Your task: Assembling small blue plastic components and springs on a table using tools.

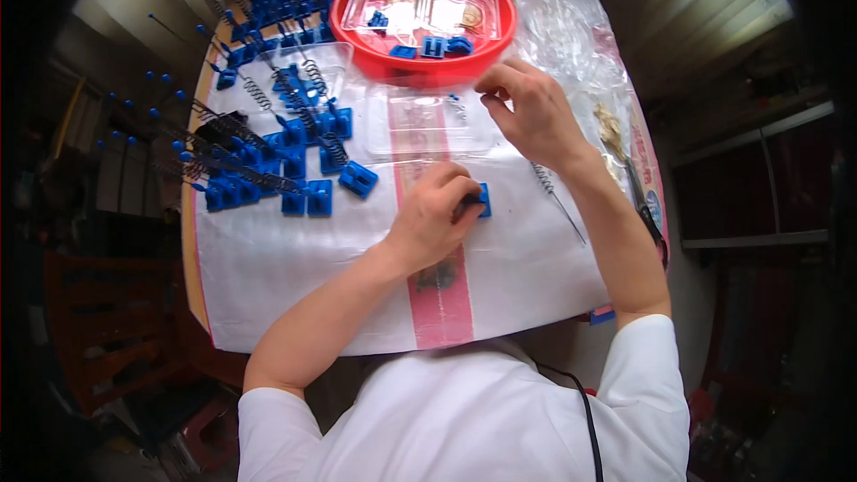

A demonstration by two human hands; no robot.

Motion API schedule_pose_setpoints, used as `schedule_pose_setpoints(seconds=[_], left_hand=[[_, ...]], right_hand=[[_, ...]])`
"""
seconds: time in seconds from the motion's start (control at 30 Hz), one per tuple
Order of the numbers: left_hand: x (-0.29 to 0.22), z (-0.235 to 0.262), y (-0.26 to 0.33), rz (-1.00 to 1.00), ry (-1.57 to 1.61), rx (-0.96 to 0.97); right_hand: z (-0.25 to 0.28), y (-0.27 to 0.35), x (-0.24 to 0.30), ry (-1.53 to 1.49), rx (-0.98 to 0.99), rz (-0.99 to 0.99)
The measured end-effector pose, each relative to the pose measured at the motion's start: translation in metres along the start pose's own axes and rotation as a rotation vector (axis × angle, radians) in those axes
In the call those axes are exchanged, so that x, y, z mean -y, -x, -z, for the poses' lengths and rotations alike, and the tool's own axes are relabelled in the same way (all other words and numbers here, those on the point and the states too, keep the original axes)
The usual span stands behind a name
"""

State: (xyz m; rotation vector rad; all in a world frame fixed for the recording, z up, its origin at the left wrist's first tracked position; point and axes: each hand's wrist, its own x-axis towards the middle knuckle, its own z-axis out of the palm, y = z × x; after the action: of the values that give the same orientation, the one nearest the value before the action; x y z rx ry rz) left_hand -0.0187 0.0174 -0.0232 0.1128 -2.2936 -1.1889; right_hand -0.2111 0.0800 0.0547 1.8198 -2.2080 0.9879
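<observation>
White woven sheeting with a pink stripe (444,317) covers the wooden-edged surface (303,303), with pale curtains beyond its far left side. The left hand (435,214) is low over the middle, its grip closed on a small blue plastic square base (485,200), partly hidden by the fingers. The right hand (528,112) is raised near a shallow clear plastic tray (384,129) holding tiny blue-and-white bits (456,105); its fingers are curled, and I cannot tell whether that grip has anything. Beside the right forearm lies a dark coiled metal spring with a straight end (555,196). Blue bases with springs (295,161) crowd the left, and a round red plastic basin (510,31) stands behind the tray.
</observation>
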Motion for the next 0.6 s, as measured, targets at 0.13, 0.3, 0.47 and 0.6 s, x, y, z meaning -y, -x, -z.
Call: schedule_pose_setpoints(seconds=[0.13,0.3,0.47,0.6], left_hand=[[0.000,-0.002,0.001,-0.018,-0.020,-0.004],[-0.001,-0.001,0.001,-0.049,-0.057,-0.013],[-0.003,-0.003,0.000,-0.088,-0.102,-0.010],[-0.004,-0.002,0.002,-0.085,-0.134,-0.022]], right_hand=[[0.001,0.003,-0.001,-0.085,0.019,-0.067],[0.013,0.005,0.014,-0.004,0.112,-0.219],[-0.003,0.012,0.006,-0.121,-0.140,0.049],[0.002,0.017,0.022,0.015,0.115,-0.099]])
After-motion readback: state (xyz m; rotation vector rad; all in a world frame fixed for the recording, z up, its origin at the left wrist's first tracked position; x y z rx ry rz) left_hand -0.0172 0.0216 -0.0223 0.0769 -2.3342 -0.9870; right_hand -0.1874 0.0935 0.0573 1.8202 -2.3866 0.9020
